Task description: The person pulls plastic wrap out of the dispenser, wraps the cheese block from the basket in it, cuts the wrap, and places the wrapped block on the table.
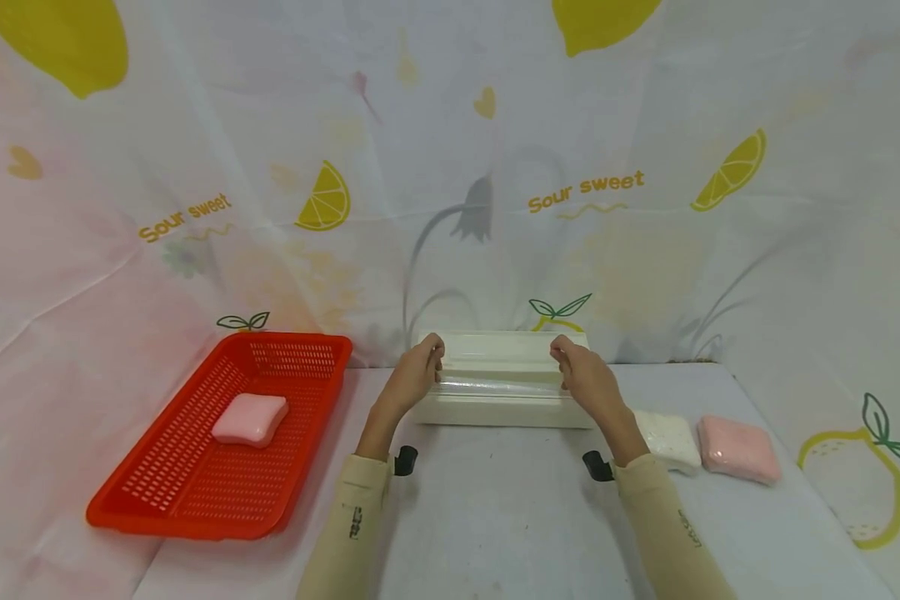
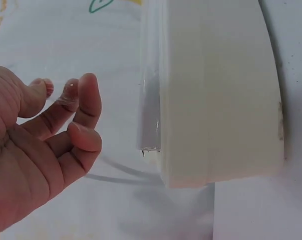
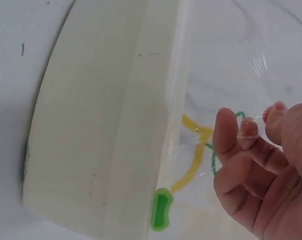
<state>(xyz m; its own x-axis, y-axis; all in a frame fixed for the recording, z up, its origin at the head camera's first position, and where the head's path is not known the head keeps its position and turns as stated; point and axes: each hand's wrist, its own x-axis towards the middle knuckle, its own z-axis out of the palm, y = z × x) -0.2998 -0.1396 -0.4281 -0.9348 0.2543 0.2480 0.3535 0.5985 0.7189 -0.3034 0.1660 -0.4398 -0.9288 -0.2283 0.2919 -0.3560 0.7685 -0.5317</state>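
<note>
A cream cling film dispenser (image 1: 502, 412) stands lengthwise at the back of the table, its lid raised and a shiny roll showing inside. My left hand (image 1: 412, 375) is over its left end, thumb and forefinger pinching a bit of clear film, which glints between the fingertips in the left wrist view. Over the right end, my right hand (image 1: 591, 379) pinches the film's other side. In the right wrist view the clear cling film (image 3: 261, 65) spreads taut beside the dispenser, creased near the fingertips. A green slider (image 3: 162, 210) sits on the dispenser's end there.
On the left stands a red plastic basket (image 1: 315, 433) with a pink, pillow-shaped block (image 1: 251, 418) in it. A white block (image 1: 671, 442) and another pink block (image 1: 738, 448) lie right of my right forearm. A lemon-printed cloth (image 1: 450, 167) hangs behind the table.
</note>
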